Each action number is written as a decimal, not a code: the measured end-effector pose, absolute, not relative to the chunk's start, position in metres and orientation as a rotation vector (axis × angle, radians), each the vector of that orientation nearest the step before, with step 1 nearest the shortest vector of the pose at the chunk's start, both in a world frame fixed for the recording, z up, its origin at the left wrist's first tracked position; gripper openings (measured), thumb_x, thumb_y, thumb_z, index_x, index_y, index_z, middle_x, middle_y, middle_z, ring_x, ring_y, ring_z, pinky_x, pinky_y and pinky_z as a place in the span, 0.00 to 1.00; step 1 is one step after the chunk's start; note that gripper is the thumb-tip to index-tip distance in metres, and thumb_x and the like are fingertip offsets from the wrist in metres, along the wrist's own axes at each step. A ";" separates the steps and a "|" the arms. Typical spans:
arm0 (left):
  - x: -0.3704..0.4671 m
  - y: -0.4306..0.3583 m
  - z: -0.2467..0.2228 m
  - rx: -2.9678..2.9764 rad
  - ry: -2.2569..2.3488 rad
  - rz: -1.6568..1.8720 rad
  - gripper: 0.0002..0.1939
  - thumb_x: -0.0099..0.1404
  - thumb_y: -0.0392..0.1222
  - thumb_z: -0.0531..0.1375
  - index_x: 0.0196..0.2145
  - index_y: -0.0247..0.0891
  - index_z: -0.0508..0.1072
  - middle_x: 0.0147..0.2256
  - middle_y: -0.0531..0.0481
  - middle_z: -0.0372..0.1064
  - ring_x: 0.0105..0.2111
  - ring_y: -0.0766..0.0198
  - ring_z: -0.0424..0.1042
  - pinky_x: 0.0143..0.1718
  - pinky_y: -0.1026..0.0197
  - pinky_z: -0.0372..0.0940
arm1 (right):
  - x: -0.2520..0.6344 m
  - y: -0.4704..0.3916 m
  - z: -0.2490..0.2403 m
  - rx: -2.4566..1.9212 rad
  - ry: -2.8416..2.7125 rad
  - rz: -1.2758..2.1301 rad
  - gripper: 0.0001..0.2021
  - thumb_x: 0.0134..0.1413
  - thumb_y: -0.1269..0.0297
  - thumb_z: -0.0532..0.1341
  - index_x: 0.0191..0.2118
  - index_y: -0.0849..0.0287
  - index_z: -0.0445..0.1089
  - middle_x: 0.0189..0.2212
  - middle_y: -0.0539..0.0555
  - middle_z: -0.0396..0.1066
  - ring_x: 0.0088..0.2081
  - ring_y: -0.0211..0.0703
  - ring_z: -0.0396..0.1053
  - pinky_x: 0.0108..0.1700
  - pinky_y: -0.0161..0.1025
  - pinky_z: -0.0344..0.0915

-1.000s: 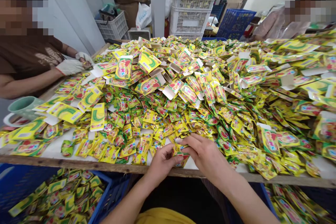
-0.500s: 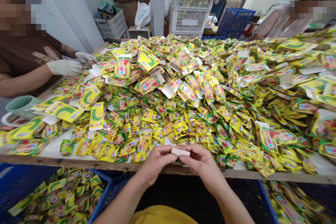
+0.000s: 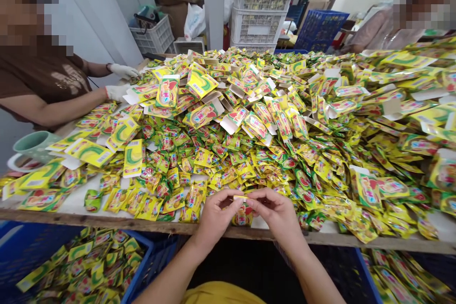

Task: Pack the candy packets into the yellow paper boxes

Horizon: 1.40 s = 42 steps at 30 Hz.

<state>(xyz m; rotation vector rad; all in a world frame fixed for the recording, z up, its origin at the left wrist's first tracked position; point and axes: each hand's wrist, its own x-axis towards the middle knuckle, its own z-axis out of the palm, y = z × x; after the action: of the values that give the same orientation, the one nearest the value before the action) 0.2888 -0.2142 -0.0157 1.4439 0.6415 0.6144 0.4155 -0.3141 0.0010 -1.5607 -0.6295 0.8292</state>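
Observation:
A small yellow printed carton (image 3: pixel 242 217) hangs upright between my two hands at the near edge of the table. My left hand (image 3: pixel 218 216) pinches its top left corner, thumb in front and fingers behind. On the other top corner, my right hand (image 3: pixel 277 211) grips with thumb and forefinger. The carton's top edge shows narrow between my thumbs. Just beyond my fingers lie many small yellow and green candy sachets (image 3: pixel 203 157). Farther back, cartons with open flaps, such as a yellow one (image 3: pixel 200 80), are heaped over the sachets.
A pale green mug (image 3: pixel 33 147) stands at the table's left end. Below the wooden edge (image 3: pixel 107 222) are blue crates (image 3: pixel 146 251) with filled cartons. At left a co-worker's gloved hand (image 3: pixel 119 92) reaches into the heap; another person sits at far right. White crates (image 3: pixel 258 26) are stacked behind.
The carton has tipped from showing its white end flap to showing its printed front, its top edge now yellow. My hands stay on it. The left co-worker's gloved hands have shifted deeper into the heap.

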 end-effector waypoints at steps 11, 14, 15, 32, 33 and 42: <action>0.285 -0.205 -0.010 1.635 0.396 0.655 0.08 0.63 0.37 0.62 0.39 0.40 0.80 0.38 0.45 0.78 0.39 0.60 0.76 0.44 0.60 0.69 | 0.424 -0.319 0.001 -1.535 -0.914 0.725 0.07 0.48 0.60 0.68 0.30 0.58 0.75 0.31 0.54 0.75 0.34 0.43 0.73 0.34 0.39 0.71; 0.280 -0.205 -0.013 1.721 0.332 0.685 0.11 0.64 0.36 0.61 0.43 0.42 0.79 0.41 0.45 0.78 0.41 0.60 0.75 0.46 0.58 0.69 | 0.423 -0.323 0.000 -1.590 -1.094 0.566 0.03 0.53 0.64 0.66 0.32 0.56 0.75 0.33 0.54 0.74 0.37 0.44 0.72 0.38 0.40 0.71; 0.278 -0.205 -0.015 1.751 0.316 0.689 0.11 0.64 0.36 0.61 0.44 0.43 0.78 0.42 0.45 0.77 0.42 0.60 0.75 0.47 0.58 0.69 | 0.421 -0.325 -0.001 -1.614 -1.144 0.498 0.02 0.54 0.65 0.65 0.32 0.56 0.75 0.34 0.55 0.73 0.38 0.44 0.72 0.39 0.40 0.70; 0.195 -0.181 0.007 1.522 0.766 0.476 0.13 0.60 0.47 0.62 0.43 0.41 0.75 0.41 0.46 0.75 0.40 0.57 0.74 0.42 0.60 0.69 | 0.460 -0.211 0.011 -2.319 -1.744 0.070 0.20 0.51 0.76 0.58 0.51 0.65 0.70 0.46 0.65 0.70 0.49 0.55 0.65 0.50 0.47 0.60; 0.166 -0.172 0.008 1.547 0.800 0.320 0.13 0.59 0.48 0.63 0.40 0.41 0.76 0.39 0.47 0.76 0.39 0.56 0.74 0.41 0.60 0.69 | 0.463 -0.203 0.008 -2.353 -1.753 0.074 0.19 0.51 0.75 0.58 0.50 0.64 0.71 0.43 0.65 0.71 0.47 0.55 0.66 0.49 0.47 0.60; -0.028 -0.142 -0.068 1.613 1.435 -0.115 0.23 0.37 0.62 0.67 0.27 0.44 0.80 0.30 0.48 0.79 0.37 0.42 0.76 0.38 0.52 0.70 | 0.474 -0.216 0.032 -2.249 -1.757 0.250 0.10 0.61 0.64 0.54 0.38 0.60 0.72 0.29 0.54 0.71 0.31 0.43 0.67 0.33 0.36 0.58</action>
<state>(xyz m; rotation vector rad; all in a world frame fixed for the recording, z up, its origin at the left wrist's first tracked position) -0.0283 -0.1424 -0.0685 1.6131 1.4354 -0.1152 0.4738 -0.2161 0.0322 -2.2493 -1.7565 0.2505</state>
